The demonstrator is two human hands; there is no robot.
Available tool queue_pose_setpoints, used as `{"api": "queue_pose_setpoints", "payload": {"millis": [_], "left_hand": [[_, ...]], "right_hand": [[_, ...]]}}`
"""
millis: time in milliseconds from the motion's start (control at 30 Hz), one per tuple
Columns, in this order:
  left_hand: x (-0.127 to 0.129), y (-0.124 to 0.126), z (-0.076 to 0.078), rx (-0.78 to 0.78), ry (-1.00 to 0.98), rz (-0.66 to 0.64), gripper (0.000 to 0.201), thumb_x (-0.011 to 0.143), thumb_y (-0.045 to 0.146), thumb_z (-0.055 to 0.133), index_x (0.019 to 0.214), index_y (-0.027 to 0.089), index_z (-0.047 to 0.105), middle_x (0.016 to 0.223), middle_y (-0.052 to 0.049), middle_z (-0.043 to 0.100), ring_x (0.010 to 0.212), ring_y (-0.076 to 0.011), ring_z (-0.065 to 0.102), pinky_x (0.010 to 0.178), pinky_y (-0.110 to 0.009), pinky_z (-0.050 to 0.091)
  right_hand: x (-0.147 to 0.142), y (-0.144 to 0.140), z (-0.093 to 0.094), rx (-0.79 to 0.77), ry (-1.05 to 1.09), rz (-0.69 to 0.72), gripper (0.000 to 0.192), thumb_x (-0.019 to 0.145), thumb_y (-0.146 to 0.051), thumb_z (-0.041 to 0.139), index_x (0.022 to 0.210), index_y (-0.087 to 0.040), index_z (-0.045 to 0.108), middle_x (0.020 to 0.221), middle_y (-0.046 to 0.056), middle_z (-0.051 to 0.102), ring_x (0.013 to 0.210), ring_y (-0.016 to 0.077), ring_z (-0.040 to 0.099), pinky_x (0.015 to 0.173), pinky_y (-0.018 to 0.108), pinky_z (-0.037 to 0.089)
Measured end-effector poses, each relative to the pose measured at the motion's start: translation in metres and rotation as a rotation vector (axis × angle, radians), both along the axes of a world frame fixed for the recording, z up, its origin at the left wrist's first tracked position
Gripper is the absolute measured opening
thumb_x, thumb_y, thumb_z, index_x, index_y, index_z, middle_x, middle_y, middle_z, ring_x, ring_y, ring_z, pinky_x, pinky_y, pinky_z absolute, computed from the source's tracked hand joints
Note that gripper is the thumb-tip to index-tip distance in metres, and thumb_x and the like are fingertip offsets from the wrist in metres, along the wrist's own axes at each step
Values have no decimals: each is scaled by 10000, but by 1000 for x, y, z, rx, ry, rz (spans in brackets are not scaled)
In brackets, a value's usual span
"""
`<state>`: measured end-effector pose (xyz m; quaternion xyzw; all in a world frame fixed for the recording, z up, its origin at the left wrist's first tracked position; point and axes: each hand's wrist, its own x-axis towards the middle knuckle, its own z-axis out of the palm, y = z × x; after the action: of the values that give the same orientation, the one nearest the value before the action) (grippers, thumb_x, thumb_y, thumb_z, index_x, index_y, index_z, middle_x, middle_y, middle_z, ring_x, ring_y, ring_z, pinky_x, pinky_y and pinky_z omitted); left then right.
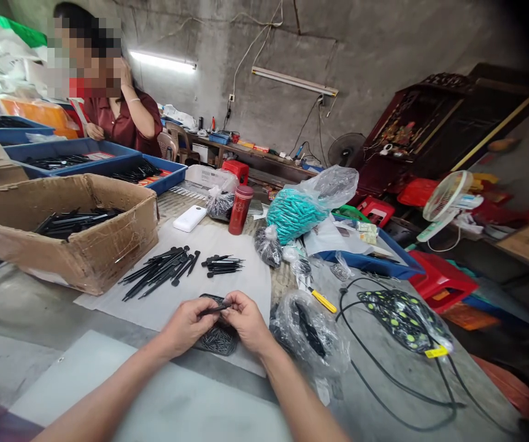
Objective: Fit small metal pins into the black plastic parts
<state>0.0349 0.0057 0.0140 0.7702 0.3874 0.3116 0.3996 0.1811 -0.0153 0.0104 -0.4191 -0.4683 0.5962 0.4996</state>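
My left hand [186, 325] and my right hand [245, 316] meet at the front edge of a white sheet [255, 276]. Between them they hold a thin black stick-like piece [215, 309], with fingers closed on both ends. Just below lies a dark tray [221, 351] full of small metal pins [216, 336]. Beyond my hands, to the left, is a loose pile of black rods with flat round ends [166, 270]. A smaller group of black pieces with thin tips [222, 266] lies right of that pile.
A cardboard box [108, 245] with black rods stands left. A red bottle [240, 212], a white power bank [189, 218] and a bag of teal pieces [296, 215] sit behind. Right are an open plastic bag [310, 331], a yellow-handled tool [323, 301] and black cable [384, 380]. A person [126, 116] sits far left.
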Motion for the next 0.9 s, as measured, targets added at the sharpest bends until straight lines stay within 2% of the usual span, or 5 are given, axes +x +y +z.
{"api": "queue_pose_setpoints", "payload": {"millis": [233,500,700,900], "left_hand": [[1,0,3,-84,-66,-53,168,736,280,445,691,151,543,638,11,551,612,-111,487,584,-202,393],[-2,0,4,-93,-36,-53,234,777,343,425,768,146,552,661,10,523,623,-113,458,584,-209,391],[-2,1,4,-70,5,-60,266,791,355,412,807,141,569,680,3,537,634,-117,464,593,-210,394],[-3,1,3,-45,53,-65,282,807,370,393,795,146,564,679,8,529,641,-119,467,597,-209,394]], "right_hand": [[5,0,2,-35,69,72,263,547,-282,679,686,-180,480,520,-78,426,464,55,344,463,199,236],[10,2,3,12,31,-100,165,588,-253,630,715,-157,585,496,-66,456,462,62,357,459,207,257],[8,3,4,-4,211,-218,226,559,-297,681,681,-166,544,562,-35,564,502,86,483,520,222,355],[8,3,3,67,242,-263,228,587,-328,676,671,-166,541,577,-35,548,509,79,467,526,219,360]]}}
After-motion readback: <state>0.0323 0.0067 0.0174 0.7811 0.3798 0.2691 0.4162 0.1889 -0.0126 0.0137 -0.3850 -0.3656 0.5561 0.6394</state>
